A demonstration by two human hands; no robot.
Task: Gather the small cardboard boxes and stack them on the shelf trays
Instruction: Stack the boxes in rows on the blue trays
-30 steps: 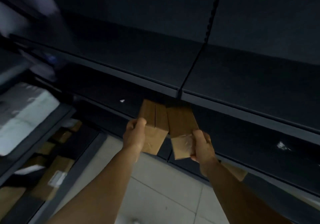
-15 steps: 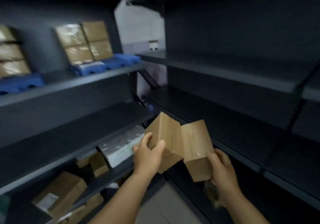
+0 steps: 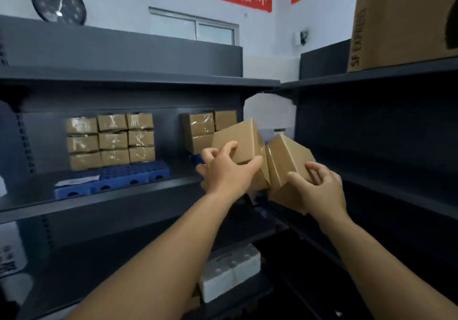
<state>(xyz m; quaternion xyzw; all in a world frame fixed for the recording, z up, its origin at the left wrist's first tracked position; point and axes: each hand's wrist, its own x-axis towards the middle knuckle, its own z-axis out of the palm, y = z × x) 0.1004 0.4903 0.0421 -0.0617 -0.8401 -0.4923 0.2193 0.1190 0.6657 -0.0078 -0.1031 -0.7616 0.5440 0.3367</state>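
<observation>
Storeroom corner, dark grey shelving [image 3: 138, 81] meeting at the far wall under a clock [image 3: 59, 2] and red banners. Since 1 s ago the view is swinging up from the floor and low shelves to the mid shelf; both arms are rising with it, so I'm now reading this as the carry ending and the placing starting.

On the mid shelf, far left: blue tray [image 3: 128, 174] carrying a full 3 by 3 stack of boxes [image 3: 110, 141]. Right of it a second, shorter stack [image 3: 205, 127], partly hidden behind what I'm carrying; its tray is barely showing. That partial stack looks like my target.

My left hand [image 3: 226, 171] is gripping the left box [image 3: 239, 140], fingers curled over its near face, thumb along the lower edge. My right hand [image 3: 319, 188] is gripping the right box [image 3: 287, 157] from the near right side; there may be another box under it, can't tell.

The 2 boxes are touching edge to edge, both tilted, hanging just in front of the partial stack and not on it yet. The left one is nearer the target, so it's probably going first; it needs levelling before setting down.
</observation>
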